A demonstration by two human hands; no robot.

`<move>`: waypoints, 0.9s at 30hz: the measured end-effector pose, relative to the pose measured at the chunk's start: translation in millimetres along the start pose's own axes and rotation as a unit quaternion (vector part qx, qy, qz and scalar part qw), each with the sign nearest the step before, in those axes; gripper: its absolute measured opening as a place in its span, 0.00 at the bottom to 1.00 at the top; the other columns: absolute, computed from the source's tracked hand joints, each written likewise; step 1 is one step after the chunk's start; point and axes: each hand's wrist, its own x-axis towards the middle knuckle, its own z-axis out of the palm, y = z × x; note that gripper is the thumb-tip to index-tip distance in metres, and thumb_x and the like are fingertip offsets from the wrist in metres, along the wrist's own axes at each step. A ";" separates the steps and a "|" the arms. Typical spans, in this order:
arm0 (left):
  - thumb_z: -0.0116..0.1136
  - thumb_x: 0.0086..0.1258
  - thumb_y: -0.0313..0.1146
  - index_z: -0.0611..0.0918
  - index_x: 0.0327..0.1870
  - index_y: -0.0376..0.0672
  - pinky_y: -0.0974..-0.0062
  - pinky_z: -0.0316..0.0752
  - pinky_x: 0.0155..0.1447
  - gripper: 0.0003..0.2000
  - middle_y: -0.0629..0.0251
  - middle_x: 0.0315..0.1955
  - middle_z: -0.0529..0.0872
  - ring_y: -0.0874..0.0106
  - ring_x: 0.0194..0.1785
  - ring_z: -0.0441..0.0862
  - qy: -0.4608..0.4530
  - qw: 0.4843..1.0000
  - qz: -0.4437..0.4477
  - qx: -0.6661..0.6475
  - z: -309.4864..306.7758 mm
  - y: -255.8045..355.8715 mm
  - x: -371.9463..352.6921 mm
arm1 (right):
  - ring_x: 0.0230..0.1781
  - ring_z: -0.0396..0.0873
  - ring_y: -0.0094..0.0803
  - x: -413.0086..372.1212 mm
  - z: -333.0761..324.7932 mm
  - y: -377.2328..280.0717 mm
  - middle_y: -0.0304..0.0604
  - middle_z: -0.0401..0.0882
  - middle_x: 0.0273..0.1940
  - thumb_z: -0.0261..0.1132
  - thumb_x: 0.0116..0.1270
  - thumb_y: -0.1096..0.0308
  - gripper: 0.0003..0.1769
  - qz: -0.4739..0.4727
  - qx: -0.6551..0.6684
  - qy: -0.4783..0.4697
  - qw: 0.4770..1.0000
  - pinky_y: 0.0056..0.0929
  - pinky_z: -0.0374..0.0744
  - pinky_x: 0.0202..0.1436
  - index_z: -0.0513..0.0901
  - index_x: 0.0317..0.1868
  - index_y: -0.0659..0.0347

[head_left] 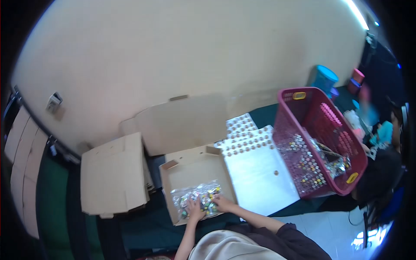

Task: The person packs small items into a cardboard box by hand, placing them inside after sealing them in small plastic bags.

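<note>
Plastic bag (196,195) of small packets already inside open cardboard box (190,167). Left hand (194,209), right hand (223,203) both on it, grip unclear. More packets left in pink basket (312,108).

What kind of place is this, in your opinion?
Probably a room in a home used for small packing work: a clear bag of small items lies in an open cardboard box, beside flat cartons and a pink basket holding more packets.

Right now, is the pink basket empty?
No, the pink basket holds many small shiny packets on its bottom.
</note>
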 end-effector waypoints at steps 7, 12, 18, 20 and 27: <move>0.62 0.49 0.38 0.60 0.61 0.43 0.50 0.45 0.65 0.36 0.48 0.63 0.52 0.52 0.66 0.49 0.037 0.994 0.086 -0.064 -15.5 8.3 -8.5 | 0.37 0.75 0.36 -45.0 -40.7 -20.1 0.46 0.77 0.37 0.57 0.59 0.61 0.16 0.004 0.200 -0.047 0.979 0.33 0.73 0.43 0.76 0.45 0.60; 0.60 0.53 0.37 0.67 0.55 0.39 0.62 0.58 0.61 0.28 0.47 0.56 0.66 0.54 0.59 0.63 -0.022 0.976 0.136 -0.169 -38.9 37.8 -26.2 | 0.40 0.73 0.22 -111.6 -122.8 -23.7 0.39 0.76 0.38 0.55 0.65 0.65 0.13 0.016 0.359 0.085 0.929 0.23 0.73 0.44 0.75 0.44 0.64; 0.56 0.58 0.30 0.72 0.50 0.37 0.73 0.72 0.48 0.18 0.56 0.45 0.77 0.67 0.44 0.78 0.011 0.944 0.183 -0.276 -28.4 53.2 -44.2 | 0.35 0.73 0.20 -217.5 -264.1 -49.0 0.37 0.75 0.35 0.56 0.62 0.71 0.08 0.026 0.284 0.374 0.882 0.19 0.71 0.41 0.76 0.40 0.64; 0.54 0.60 0.28 0.72 0.50 0.36 0.75 0.72 0.47 0.16 0.57 0.43 0.78 0.69 0.42 0.78 0.016 0.949 0.195 -0.246 -32.5 60.2 -51.2 | 0.34 0.73 0.20 -242.2 -298.8 -61.1 0.38 0.76 0.35 0.56 0.61 0.72 0.06 0.018 0.289 0.459 0.840 0.19 0.71 0.40 0.76 0.38 0.64; 0.49 0.65 0.35 0.72 0.50 0.36 0.72 0.72 0.41 0.16 0.53 0.41 0.78 0.65 0.40 0.76 0.032 0.962 0.221 -0.155 -50.1 67.3 -51.1 | 0.34 0.74 0.20 -276.2 -374.4 -54.1 0.38 0.76 0.33 0.55 0.61 0.72 0.08 0.054 0.227 0.512 0.827 0.19 0.72 0.40 0.74 0.39 0.67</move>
